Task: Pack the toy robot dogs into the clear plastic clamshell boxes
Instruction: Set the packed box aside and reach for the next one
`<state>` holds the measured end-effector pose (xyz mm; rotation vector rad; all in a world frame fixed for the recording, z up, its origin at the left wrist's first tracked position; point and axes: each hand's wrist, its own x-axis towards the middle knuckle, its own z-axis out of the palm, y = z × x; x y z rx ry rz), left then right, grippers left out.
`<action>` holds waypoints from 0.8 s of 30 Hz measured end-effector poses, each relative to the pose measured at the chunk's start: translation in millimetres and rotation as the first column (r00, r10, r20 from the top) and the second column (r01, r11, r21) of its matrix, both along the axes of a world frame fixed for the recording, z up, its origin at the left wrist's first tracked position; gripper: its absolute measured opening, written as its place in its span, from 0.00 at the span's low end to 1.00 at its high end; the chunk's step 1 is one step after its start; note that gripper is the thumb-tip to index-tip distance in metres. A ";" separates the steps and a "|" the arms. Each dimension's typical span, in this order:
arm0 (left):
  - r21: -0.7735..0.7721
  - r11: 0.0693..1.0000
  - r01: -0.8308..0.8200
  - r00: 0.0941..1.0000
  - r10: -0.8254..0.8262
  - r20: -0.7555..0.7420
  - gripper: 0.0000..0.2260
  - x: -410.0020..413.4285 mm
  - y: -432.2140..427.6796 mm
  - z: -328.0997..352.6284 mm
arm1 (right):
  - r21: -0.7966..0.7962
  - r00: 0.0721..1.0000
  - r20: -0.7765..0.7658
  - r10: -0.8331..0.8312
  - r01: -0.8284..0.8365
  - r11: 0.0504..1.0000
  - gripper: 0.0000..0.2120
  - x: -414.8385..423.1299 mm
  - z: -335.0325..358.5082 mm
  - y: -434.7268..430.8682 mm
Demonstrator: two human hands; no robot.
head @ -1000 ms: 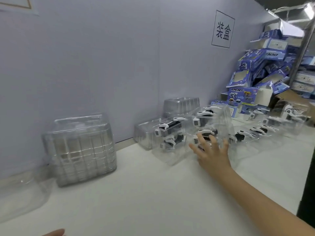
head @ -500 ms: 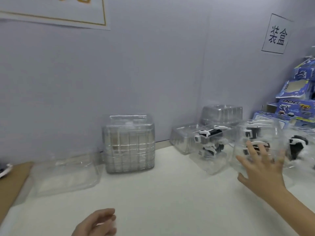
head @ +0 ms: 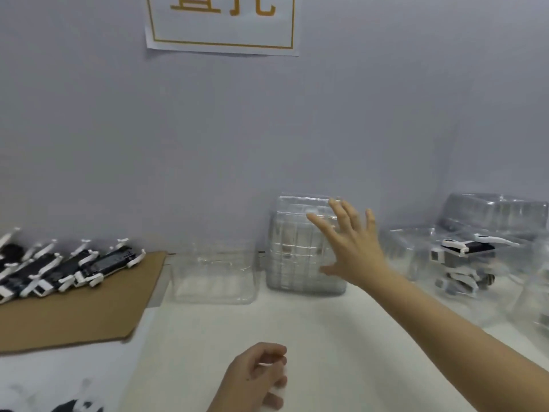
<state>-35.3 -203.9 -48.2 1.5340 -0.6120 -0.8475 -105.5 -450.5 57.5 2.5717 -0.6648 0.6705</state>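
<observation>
Clamshell stack (head: 292,248) clear, ribbed, standing upright

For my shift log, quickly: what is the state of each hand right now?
Left hand: fingers loosely curled, holding nothing visible.
Right hand: open, fingers spread, in front of the stack of clamshell boxes, holding nothing.

The right hand (head: 353,251), fingers spread, is raised before the stack of clamshell boxes (head: 294,251), the left hand (head: 252,379) loosely curled over the table (head: 326,337), toy robot dogs (head: 59,266) lying on cardboard (head: 74,316)
</observation>
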 end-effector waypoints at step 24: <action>0.274 0.936 -0.218 0.208 -0.230 0.951 0.47 8.9 -148.0 3.8 | 0.100 0.949 -0.274 0.158 -0.135 0.986 0.51 43.9 33.1 -47.8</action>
